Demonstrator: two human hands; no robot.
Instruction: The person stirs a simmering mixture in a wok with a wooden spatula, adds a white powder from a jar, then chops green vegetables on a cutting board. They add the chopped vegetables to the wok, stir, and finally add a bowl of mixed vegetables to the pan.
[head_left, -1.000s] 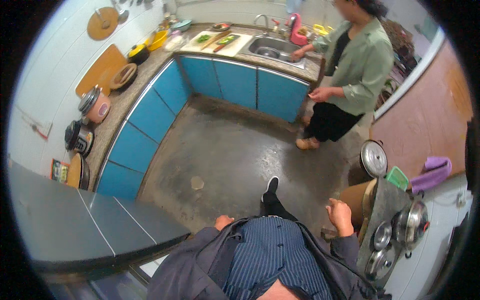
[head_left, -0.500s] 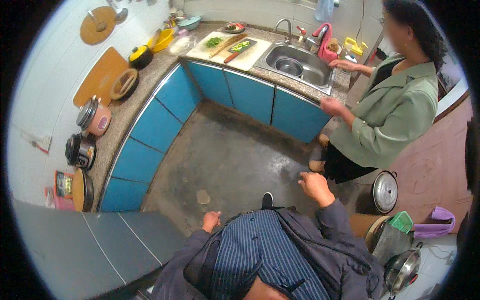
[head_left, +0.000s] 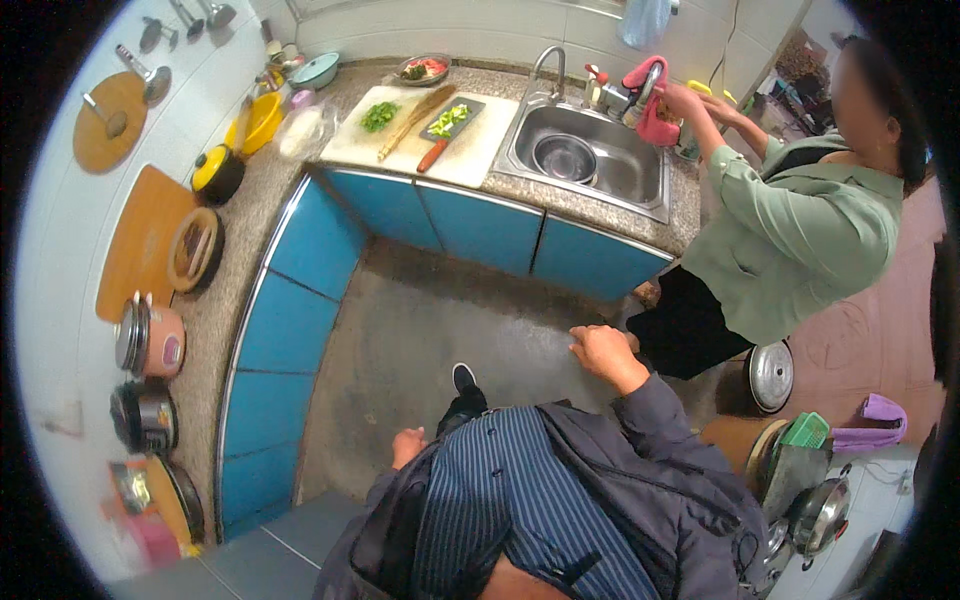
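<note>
In a blue-cabinet kitchen, the person stands on the grey floor (head_left: 420, 320), both hands empty. The left hand (head_left: 407, 446) hangs low by the hip, loosely curled, its grip on nothing, though the fingers are half hidden behind the jacket edge. Further right, the right hand (head_left: 603, 352) reaches forward with fingers bent and released, holding nothing, nearest the cabinet below the sink (head_left: 590, 160). A sound approach, by the look of it, means stepping in squarely and leaving room for the co-worker (head_left: 790, 240) at the tap. On the desk, a cutting board (head_left: 420, 135) carries chopped greens and a cleaver. What the co-worker grasps under the pink cloth (head_left: 650, 110) cannot be made out.
</note>
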